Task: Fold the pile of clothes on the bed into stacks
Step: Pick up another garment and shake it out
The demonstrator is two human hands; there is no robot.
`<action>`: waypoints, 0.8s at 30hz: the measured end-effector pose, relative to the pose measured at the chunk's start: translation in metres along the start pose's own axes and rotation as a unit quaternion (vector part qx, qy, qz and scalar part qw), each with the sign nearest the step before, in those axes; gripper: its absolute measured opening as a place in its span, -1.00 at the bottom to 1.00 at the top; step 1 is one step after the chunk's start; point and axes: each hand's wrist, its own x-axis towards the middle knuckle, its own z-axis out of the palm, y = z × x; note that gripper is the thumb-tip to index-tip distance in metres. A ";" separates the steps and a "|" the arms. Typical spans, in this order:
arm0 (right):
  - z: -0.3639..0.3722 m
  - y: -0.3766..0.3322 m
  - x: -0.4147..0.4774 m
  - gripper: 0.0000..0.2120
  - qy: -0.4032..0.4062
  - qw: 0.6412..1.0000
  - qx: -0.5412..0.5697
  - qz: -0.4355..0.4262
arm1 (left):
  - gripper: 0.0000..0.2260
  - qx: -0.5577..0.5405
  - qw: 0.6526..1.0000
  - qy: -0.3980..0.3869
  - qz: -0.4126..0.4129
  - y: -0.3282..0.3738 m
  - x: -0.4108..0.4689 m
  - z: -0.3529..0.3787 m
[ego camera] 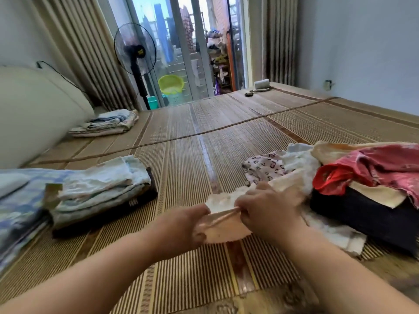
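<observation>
Now, my left hand [181, 225] and right hand [267, 211] both pinching small peach-cream cloth garment [223, 232], front centre of striped woven bed mat [204, 143]; contact with mat unclear. Just right of right hand: loose pile of unfolded clothes [374, 177], red, pink, navy, heart-print. Left side: folded stack of pale blue and white clothes [102, 191], well apart from pile.
</observation>
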 end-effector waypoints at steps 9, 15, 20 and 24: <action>-0.041 -0.064 0.038 -0.83 0.163 0.985 0.047 -0.011 | -0.89 -0.060 0.971 0.229 -0.024 -0.073 -0.069 -0.078; -0.060 -0.089 0.059 -0.87 0.043 0.938 0.343 0.036 | -0.78 -0.164 0.935 0.308 -0.071 -0.105 -0.087 -0.074; -0.037 -0.088 0.064 -0.87 -0.057 0.909 0.387 0.145 | -0.73 -0.419 0.862 0.268 -0.101 -0.121 -0.084 -0.025; -0.014 -0.097 0.067 -0.82 -0.042 0.890 0.397 0.218 | -0.37 -0.456 0.836 0.266 -0.152 -0.128 -0.075 -0.015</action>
